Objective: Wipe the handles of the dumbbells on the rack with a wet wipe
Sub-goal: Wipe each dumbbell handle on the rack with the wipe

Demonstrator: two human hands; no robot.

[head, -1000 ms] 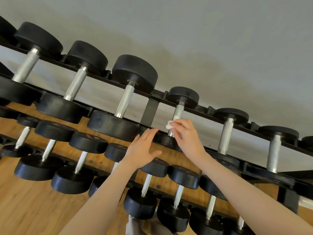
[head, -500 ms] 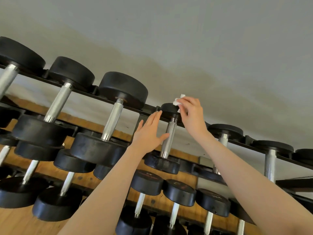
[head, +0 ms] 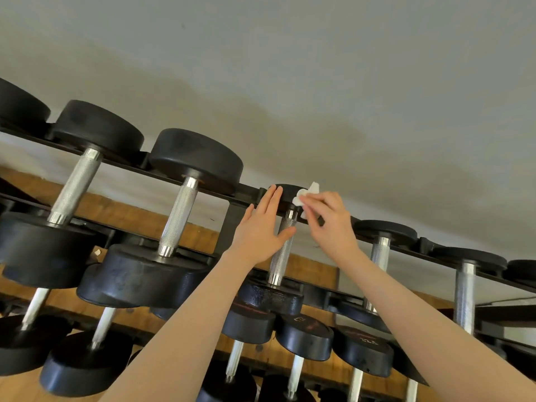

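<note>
**Inspector A:** Position of the right hand (head: 327,220)?

**Inspector B:** Raised at about 1 o'clock from frame centre. Its fingers are curled around a white wet wipe (head: 304,198), which is bunched up, with one corner sticking out above the knuckles. The wipe is pressed against the upper end of a dumbbell handle (head: 282,248), where the handle meets the far black weight head (head: 287,191).

**Inspector A:** And the left hand (head: 259,232)?

**Inspector B:** Spread flat with straight fingers, gripping nothing. It lies just at 9 o'clock of the same handle; the thumb crosses in front of the knurled metal, and the fingertips reach the far head. Whether the palm touches the handle cannot be told.

**Inspector A:** The rack (head: 232,224)?

**Inspector B:** Black, tiered, running from 9 o'clock down toward 3 o'clock. The dumbbell in question sits on the top tier. Larger dumbbells (head: 179,216) stand at its 9 o'clock side, smaller ones (head: 380,253) at its 3 o'clock side. More rest on the lower tiers, above a wooden floor (head: 17,387).
</note>
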